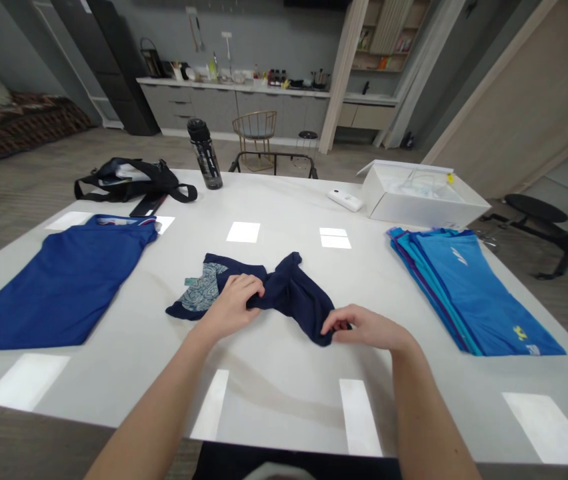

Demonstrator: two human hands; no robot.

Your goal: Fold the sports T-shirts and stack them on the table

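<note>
A small navy garment [291, 293] lies bunched and twisted at the middle of the white table, with a grey paisley-patterned panel [203, 288] and a little green tag at its left end. The exact kind of garment cannot be made out. My left hand [238, 303] is closed on the fabric near its middle, fingers curled over the cloth. At the lower right end, my right hand [357, 325] pinches the edge between thumb and fingers. Part of the cloth is hidden under my left hand.
A blue folded garment [64, 283] lies at the left, a stack of folded blue garments [484, 287] at the right. Along the back are a black bag [131, 179], a dark bottle [207, 157], a white remote-like device [345, 199] and a white box [414, 207].
</note>
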